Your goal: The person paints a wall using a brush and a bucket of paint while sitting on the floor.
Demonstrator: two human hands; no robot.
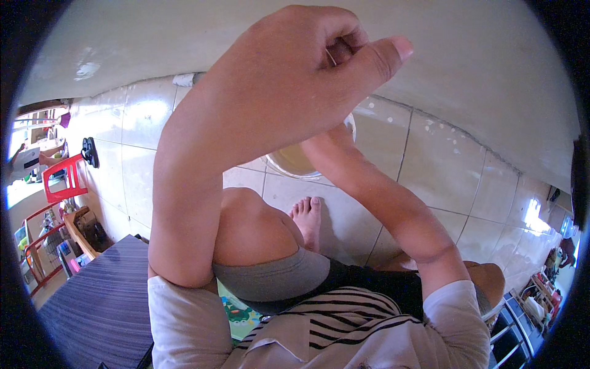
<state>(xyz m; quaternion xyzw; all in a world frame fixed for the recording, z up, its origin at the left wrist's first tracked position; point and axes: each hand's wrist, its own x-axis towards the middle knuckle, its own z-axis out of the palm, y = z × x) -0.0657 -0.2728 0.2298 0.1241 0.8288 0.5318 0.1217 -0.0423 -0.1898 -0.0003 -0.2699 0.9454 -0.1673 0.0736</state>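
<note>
My left hand (301, 58) is raised close to the camera across the upper middle, its fingers curled in and the thumb pressed along them. A thin pale edge shows in the gap of the curled fingers, too little to name. Beneath it, on the tiled floor, stands a round container (281, 171) with a light rim and a dull yellowish inside. My right forearm reaches from the right to this container. Only the wrist end of my right hand (324, 142) shows over it; the fingers are hidden behind my left hand and wrist.
Ahead runs a pale wall (485, 67) meeting the tiled floor (430, 166). A dark wood-grain table (104, 301) stands at my left. Farther left are a red plastic chair (64, 181), black sandals (90, 152) and another person's arm. Metal racks (519, 329) with household goods are at the right.
</note>
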